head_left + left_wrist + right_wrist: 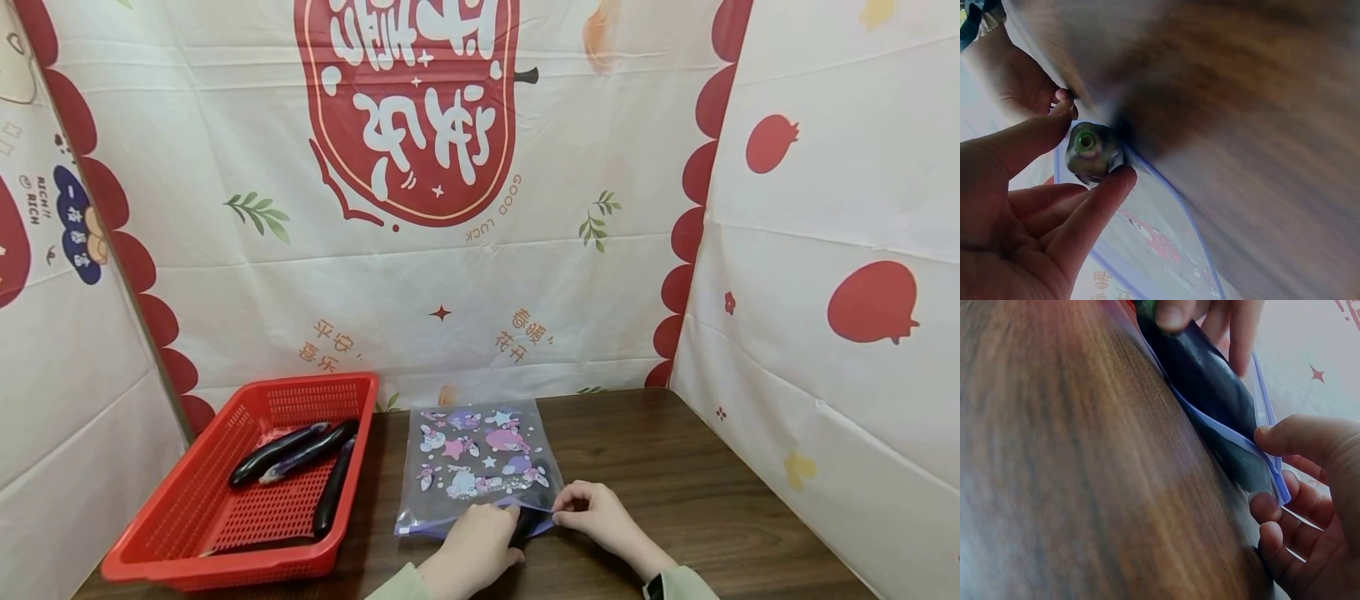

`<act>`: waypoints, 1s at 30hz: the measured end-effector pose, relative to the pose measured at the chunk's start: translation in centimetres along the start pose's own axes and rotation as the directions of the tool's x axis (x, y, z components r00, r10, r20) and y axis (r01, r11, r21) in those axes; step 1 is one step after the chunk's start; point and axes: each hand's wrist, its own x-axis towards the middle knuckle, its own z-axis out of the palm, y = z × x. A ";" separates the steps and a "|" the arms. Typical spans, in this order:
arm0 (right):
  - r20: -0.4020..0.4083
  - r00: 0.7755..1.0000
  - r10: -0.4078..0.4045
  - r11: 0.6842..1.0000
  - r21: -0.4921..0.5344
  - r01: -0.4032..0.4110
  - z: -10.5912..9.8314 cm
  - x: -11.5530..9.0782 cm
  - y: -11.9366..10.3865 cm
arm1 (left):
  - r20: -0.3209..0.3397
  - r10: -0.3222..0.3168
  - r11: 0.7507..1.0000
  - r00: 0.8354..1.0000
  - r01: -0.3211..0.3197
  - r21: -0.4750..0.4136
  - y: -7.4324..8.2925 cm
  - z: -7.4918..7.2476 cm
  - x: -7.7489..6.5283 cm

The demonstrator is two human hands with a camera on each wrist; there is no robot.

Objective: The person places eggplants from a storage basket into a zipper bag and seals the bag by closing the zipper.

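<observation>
A clear zip bag [480,457] with purple and pink cartoon prints lies flat, its purple-edged mouth toward me. My left hand [480,542] grips a dark eggplant [527,523] near its stem end, which faces me in the left wrist view. The eggplant's other end [1238,462] is inside the bag, seen through the plastic in the right wrist view. At the right corner of the mouth, my right hand [603,521] pinches the purple zip edge [1272,469] between thumb and fingers.
To the left stands a red perforated basket [225,571] holding several eggplants [279,454]. Dark wood tabletop [675,467] stretches right of the bag. Printed white cloth [420,283] hangs behind the table and along both sides.
</observation>
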 end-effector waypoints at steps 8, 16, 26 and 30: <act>0.011 1.000 -0.012 1.000 0.020 0.012 -0.2 -0.1 -0.6 | 0.046 0.103 0.995 0.994 -0.102 -0.024 -0.7 -0.6 -1.4; 0.017 1.000 0.015 1.000 0.015 -0.016 -0.2 -0.2 0.0 | 0.081 0.175 0.985 0.981 -0.175 -0.011 -1.0 -0.7 -2.0; 0.015 1.000 0.014 1.000 0.017 -0.014 0.5 0.3 3.8 | 0.035 0.157 0.987 0.987 -0.158 0.021 -0.6 -0.2 -1.8; 0.012 1.000 0.018 1.000 0.025 -0.018 0.4 0.6 3.5 | 0.003 0.153 0.988 0.988 -0.153 0.027 -0.5 -0.1 -1.5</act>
